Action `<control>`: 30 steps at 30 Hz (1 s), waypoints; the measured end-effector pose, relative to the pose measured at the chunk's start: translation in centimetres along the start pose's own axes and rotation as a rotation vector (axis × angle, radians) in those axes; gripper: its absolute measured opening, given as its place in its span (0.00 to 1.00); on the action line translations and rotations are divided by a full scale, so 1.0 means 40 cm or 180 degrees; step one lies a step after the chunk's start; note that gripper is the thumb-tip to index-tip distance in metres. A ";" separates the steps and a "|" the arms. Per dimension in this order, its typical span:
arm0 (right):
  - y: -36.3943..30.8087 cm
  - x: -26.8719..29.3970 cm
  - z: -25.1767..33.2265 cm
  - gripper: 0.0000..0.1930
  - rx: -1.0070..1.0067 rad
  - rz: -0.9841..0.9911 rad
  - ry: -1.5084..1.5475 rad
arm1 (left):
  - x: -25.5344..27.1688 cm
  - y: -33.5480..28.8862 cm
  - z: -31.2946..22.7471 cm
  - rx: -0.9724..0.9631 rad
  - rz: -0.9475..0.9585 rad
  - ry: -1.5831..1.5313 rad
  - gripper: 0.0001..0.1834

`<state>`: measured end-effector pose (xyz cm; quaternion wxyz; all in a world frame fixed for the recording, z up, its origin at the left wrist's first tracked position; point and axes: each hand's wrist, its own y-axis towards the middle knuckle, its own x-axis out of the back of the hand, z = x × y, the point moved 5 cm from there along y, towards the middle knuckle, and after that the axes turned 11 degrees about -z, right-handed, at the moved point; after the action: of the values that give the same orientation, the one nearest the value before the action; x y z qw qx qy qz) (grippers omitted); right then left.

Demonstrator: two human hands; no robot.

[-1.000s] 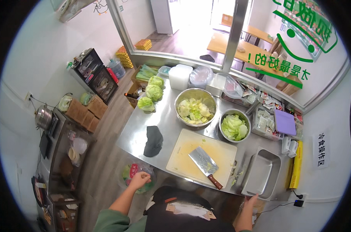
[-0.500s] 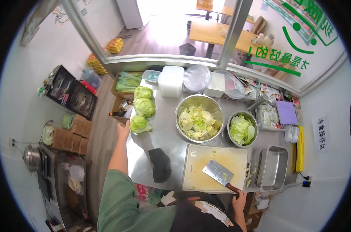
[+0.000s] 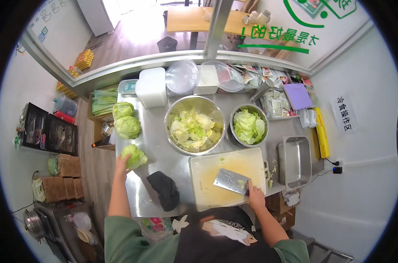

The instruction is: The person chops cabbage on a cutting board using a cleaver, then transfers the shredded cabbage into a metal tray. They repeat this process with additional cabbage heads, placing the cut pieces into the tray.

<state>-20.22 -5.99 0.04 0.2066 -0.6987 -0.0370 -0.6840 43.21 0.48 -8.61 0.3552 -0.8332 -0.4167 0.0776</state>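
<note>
My left hand (image 3: 122, 165) is closed on the left side of a head of lettuce (image 3: 136, 158), at the left end of the steel table. Two more lettuce heads (image 3: 128, 127) sit just beyond it. My right hand (image 3: 256, 196) grips the handle of a cleaver (image 3: 229, 181), whose broad blade lies over the white cutting board (image 3: 203, 193). Scraps of green cling to the blade. Beyond the board stand a large steel bowl (image 3: 169, 138) of cut lettuce and a smaller steel pot (image 3: 264, 138) of loose lettuce leaves.
A black cloth-like item (image 3: 164, 190) lies left of the board. An empty steel pan (image 3: 283, 173) stands at the right, near lettuce shreds. White containers (image 3: 151, 90), round plastic lids (image 3: 182, 77) and packets (image 3: 276, 101) line the back under the window frame. A box of green stalks (image 3: 104, 101) stands far left.
My left hand has closed on the nearest lettuce, now apart from the other two and closer to me. My right hand has moved up the cleaver handle towards the blade. The whole view has shifted.
</note>
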 end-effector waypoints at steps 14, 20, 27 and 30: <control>-0.026 0.084 -0.008 0.20 -0.0488 0.0091 0.2505 | -0.607 -0.699 0.272 0.0667 0.0500 -0.0157 0.43; -0.075 0.111 -0.039 0.17 -0.0598 -0.0028 0.2720 | -0.704 -0.811 0.312 0.0264 0.0095 0.0526 0.49; -0.125 0.189 -0.052 0.17 -0.0635 0.0342 0.2732 | -0.728 -0.695 0.418 -0.0453 -0.0320 0.1237 0.50; -0.131 0.172 -0.035 0.15 -0.0518 0.0209 0.2734 | -0.747 -0.750 0.326 0.0007 -0.0091 0.1272 0.53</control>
<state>-22.85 -3.26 7.92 0.1692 -0.3656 0.1284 -0.9062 -0.66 -3.03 -3.46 0.4329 -0.8256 -0.3496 -0.0938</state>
